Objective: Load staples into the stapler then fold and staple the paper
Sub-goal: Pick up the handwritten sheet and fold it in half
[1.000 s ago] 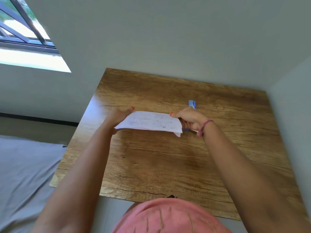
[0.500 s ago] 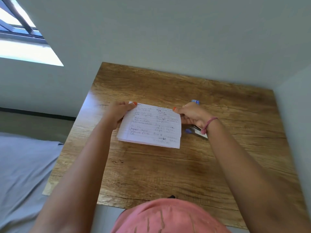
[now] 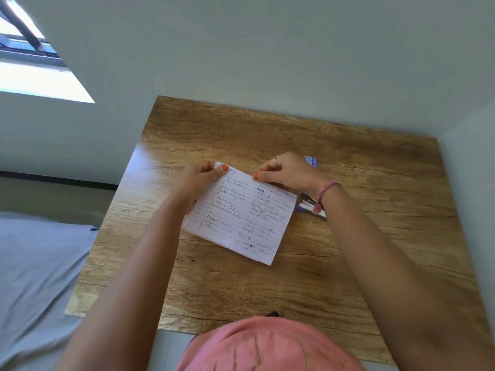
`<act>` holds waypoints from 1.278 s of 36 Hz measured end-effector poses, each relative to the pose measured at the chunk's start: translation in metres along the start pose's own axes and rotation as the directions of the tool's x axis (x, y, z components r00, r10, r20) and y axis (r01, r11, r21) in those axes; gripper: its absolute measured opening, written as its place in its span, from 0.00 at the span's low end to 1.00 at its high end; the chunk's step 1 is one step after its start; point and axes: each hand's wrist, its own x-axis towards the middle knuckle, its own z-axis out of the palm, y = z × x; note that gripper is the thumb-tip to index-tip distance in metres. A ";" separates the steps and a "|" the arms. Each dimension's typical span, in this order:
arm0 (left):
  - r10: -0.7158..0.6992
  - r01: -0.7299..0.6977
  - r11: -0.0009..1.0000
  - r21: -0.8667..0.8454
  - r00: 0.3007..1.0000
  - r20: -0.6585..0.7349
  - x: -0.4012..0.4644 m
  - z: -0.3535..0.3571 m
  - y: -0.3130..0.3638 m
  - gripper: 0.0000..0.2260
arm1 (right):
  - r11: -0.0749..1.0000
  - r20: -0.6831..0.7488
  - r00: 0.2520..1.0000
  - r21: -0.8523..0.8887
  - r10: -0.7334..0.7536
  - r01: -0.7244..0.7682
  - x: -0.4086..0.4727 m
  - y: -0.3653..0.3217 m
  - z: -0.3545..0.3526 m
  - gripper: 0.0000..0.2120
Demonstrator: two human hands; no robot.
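A lined sheet of paper [image 3: 241, 214] with handwriting hangs tilted over the middle of the wooden table [image 3: 361, 162]. My left hand [image 3: 199, 178] pinches its far left corner. My right hand [image 3: 288, 171] pinches the far edge a little to the right. Under my right wrist lies the stapler [image 3: 310, 206], blue and metal, mostly hidden by the wrist and the paper. A small blue staple box [image 3: 311, 161] peeks out just beyond my right hand.
The table stands against a grey wall at the back and right. A grey bed surface [image 3: 34, 263] lies left of the table. A window [image 3: 29, 62] is at the upper left.
The paper has swung from nearly flat and edge-on to face me, its near edge dropping toward me. Both hands kept their hold on its far edge.
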 end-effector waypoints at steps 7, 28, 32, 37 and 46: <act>0.070 -0.070 0.998 -0.008 0.996 0.048 -0.002 0.009 0.003 0.07 | 0.986 0.035 0.999 0.167 0.012 -0.018 0.006 -0.012 0.013 0.03; 0.133 -0.138 0.988 0.072 0.988 0.072 -0.001 0.011 0.003 0.08 | 0.951 -0.005 0.990 0.277 0.141 -0.134 0.008 -0.008 0.014 0.06; 0.134 -0.140 0.987 0.080 0.988 0.071 -0.001 0.010 0.003 0.07 | 0.938 -0.011 0.986 0.308 0.168 -0.156 0.007 -0.009 0.017 0.06; 0.144 -0.148 0.984 0.095 0.988 0.049 0.000 0.010 0.001 0.06 | 0.943 -0.075 0.985 0.308 0.153 -0.123 0.010 -0.006 0.021 0.07; 0.148 -0.151 0.985 0.083 0.988 0.040 -0.004 0.011 0.000 0.04 | 0.985 -0.062 0.994 0.152 0.088 -0.078 0.009 -0.008 0.024 0.07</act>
